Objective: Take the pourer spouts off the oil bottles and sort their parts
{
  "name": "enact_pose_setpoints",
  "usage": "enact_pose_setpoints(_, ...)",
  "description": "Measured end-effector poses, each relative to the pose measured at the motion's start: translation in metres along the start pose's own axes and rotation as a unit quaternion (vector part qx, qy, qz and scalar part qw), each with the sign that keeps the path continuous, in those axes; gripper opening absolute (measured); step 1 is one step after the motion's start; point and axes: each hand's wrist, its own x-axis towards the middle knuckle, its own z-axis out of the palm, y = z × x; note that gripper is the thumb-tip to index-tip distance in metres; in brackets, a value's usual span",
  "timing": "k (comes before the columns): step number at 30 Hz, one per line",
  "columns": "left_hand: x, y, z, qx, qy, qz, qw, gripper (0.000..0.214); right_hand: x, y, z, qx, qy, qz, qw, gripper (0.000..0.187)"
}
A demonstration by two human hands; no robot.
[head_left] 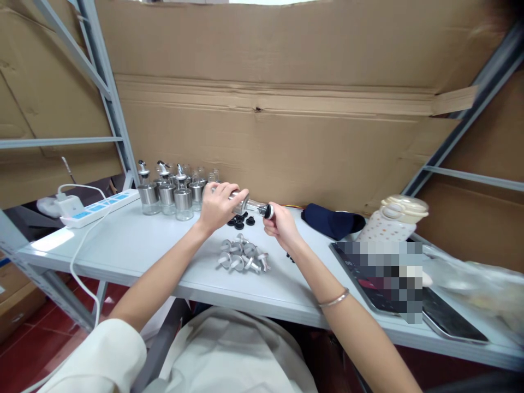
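My left hand point(219, 206) is closed around a small glass bottle point(248, 204) with a steel collar, held on its side above the white table point(131, 245). My right hand point(280, 224) pinches a black cap point(269, 211) at the bottle's neck end. Below the hands lies a heap of several silver pourer spouts point(243, 257). A few loose black caps point(240, 221) sit just behind the heap. Several finished bottles point(167, 194) with spouts stand in a group at the back left.
A white power strip point(100, 207) with a plugged charger and cable lies at the left. At the right are a dark blue cloth point(333, 221), a cream water bottle point(395, 221), a tablet point(442, 314) and a clear plastic bag point(478, 281). Cardboard lines the shelf frame behind.
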Motion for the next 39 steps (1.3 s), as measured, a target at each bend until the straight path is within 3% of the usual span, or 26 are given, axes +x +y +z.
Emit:
enact_pose_setpoints(3,0.001,-0.002,0.001,-0.031,-0.033,-0.009,0.999,0.038,-0.004,0.001,0.001,-0.122,0.091,-0.133,0.979,0.036)
enact_pose_setpoints(7,0.003,-0.001,0.001,-0.060,-0.056,-0.019,0.996,0.044,-0.008,0.001,-0.002,-0.317,0.163,-0.301,0.884,0.038)
enact_pose_setpoints(11,0.004,0.001,0.000,-0.071,-0.074,-0.018,0.995,0.043,-0.008,0.001,-0.011,-0.435,0.158,-0.388,0.797,0.038)
enact_pose_setpoints(14,0.003,0.001,-0.001,-0.091,-0.102,-0.027,0.990,0.045,-0.007,0.000,-0.018,-0.476,0.134,-0.422,0.760,0.037)
enact_pose_setpoints(17,0.003,-0.001,0.001,-0.121,-0.106,-0.071,0.984,0.046,-0.006,-0.002,-0.026,-0.468,0.156,-0.425,0.759,0.037)
enact_pose_setpoints(21,0.002,-0.013,0.006,-0.161,-0.033,-0.222,0.961,0.053,-0.003,-0.001,-0.034,-0.414,0.249,-0.386,0.786,0.038)
enact_pose_setpoints(25,-0.002,-0.032,0.019,-0.184,0.017,-0.337,0.923,0.055,0.001,0.000,-0.038,-0.406,0.241,-0.366,0.802,0.036)
enact_pose_setpoints(33,-0.015,-0.051,0.033,-0.155,-0.074,-0.384,0.907,0.050,0.002,-0.001,-0.042,-0.407,0.223,-0.367,0.806,0.036)
enact_pose_setpoints(39,-0.025,-0.063,0.049,-0.168,-0.051,-0.391,0.903,0.044,0.001,-0.002,-0.042,-0.405,0.223,-0.357,0.812,0.035)
